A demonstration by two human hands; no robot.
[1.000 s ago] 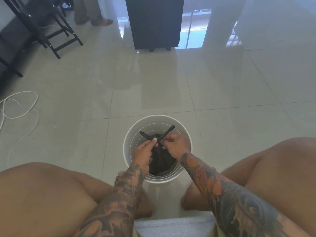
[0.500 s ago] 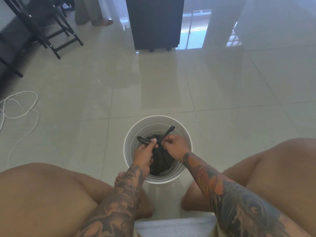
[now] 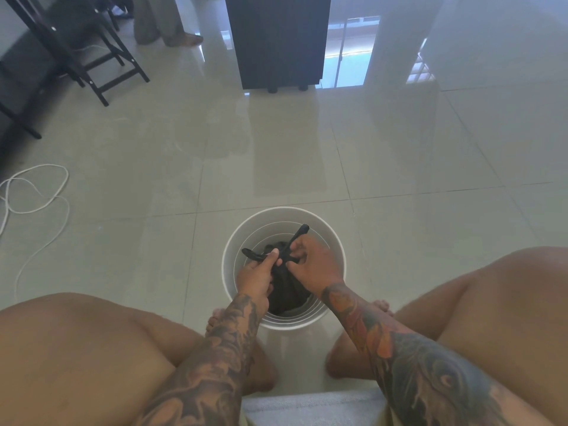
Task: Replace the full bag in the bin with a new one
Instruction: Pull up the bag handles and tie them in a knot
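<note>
**Black bag being tied inside the white bin**

From the head view we look down at a round white bin [image 3: 333, 241] standing on the glossy tiled floor [image 3: 399, 149] between our knees. Inside it sits a black bag [image 3: 287, 295], its top gathered into two twisted ends. Our left hand [image 3: 256, 279] pinches the end that points left, and our right hand [image 3: 313, 264] pinches the end that rises toward the far rim. Both hands are close together over the bin's mouth. Far off stand a dark cabinet [image 3: 278, 41] and a black chair [image 3: 92, 53]; a white cord [image 3: 33, 192] loops at left.
</note>
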